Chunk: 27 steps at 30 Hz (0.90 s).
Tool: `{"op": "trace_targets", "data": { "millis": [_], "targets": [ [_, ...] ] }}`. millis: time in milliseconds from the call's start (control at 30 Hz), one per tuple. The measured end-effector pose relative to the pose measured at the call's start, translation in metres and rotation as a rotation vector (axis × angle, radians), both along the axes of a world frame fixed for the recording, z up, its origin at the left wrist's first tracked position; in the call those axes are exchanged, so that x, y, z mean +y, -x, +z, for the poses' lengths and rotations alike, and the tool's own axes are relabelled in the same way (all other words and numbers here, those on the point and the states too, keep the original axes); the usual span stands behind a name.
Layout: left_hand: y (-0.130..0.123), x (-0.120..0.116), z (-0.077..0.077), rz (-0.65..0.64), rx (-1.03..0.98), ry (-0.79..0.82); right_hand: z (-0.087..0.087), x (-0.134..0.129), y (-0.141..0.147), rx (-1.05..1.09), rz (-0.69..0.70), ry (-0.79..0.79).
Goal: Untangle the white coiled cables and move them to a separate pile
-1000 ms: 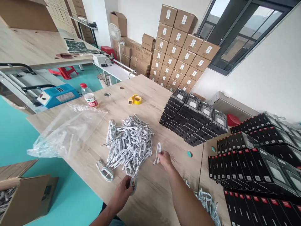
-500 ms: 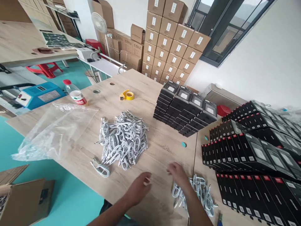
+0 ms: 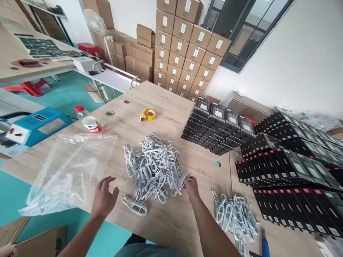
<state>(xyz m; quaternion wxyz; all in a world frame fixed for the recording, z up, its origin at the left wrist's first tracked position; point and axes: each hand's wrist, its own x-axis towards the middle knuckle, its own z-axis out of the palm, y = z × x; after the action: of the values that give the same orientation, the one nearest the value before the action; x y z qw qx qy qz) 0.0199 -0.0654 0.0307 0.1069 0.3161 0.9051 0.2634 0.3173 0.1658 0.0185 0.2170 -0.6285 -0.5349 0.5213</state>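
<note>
A large heap of coiled white cables [image 3: 158,167] lies in the middle of the wooden table [image 3: 177,221]. My right hand [image 3: 192,188] pinches a bundled cable [image 3: 183,180] at the heap's right edge. To the left of the heap, my left hand [image 3: 104,198] hovers with its fingers apart, holding nothing, beside a clear plastic bag [image 3: 77,164]. One coiled cable [image 3: 135,206] lies on its own between the left hand and the heap. A smaller pile of cables [image 3: 235,216] lies to the right of my right forearm.
Black boxes [image 3: 218,125] are stacked at the back right, with rows of more black boxes [image 3: 281,167] along the right. A yellow tape dispenser [image 3: 148,114] and a bottle [image 3: 89,121] stand farther back. A blue-handled tool [image 3: 265,245] lies near the front right.
My right hand has moved from beside the smaller pile to the large heap and gripped a cable. My left hand has moved left and spread its fingers. The view has shifted.
</note>
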Motion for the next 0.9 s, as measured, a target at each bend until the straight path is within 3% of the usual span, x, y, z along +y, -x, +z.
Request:
{"op": "trace_targets", "data": {
  "millis": [100, 200, 400, 533, 633, 700, 833, 900],
  "targets": [
    [0.033, 0.027, -0.005, -0.052, 0.062, 0.03, 0.016, -0.006, -0.018, 0.177, -0.149, 0.058],
    [0.047, 0.045, -0.01, -0.075, 0.101, 0.065, 0.033, -0.007, -0.027, 0.374, -0.201, 0.095],
    [0.043, 0.052, -0.015, -0.085, 0.216, 0.196, 0.061, -0.016, -0.025, 0.713, -0.159, 0.18],
    [0.042, 0.056, -0.014, -0.078, 0.28, 0.265, 0.066, -0.018, -0.022, 0.888, -0.22, 0.176],
    [0.043, 0.058, -0.014, -0.071, 0.298, 0.305, 0.06, -0.011, -0.046, 0.799, -0.303, 0.133],
    [0.043, 0.057, -0.013, -0.069, 0.297, 0.319, 0.055, -0.004, -0.083, 0.635, -0.329, 0.073],
    [0.043, 0.056, -0.015, -0.061, 0.301, 0.312, 0.058, 0.013, -0.18, 0.165, -0.279, 0.042],
    [0.043, 0.055, -0.017, -0.054, 0.303, 0.305, 0.062, 0.022, -0.205, -0.194, -0.219, 0.011]
  ]
}}
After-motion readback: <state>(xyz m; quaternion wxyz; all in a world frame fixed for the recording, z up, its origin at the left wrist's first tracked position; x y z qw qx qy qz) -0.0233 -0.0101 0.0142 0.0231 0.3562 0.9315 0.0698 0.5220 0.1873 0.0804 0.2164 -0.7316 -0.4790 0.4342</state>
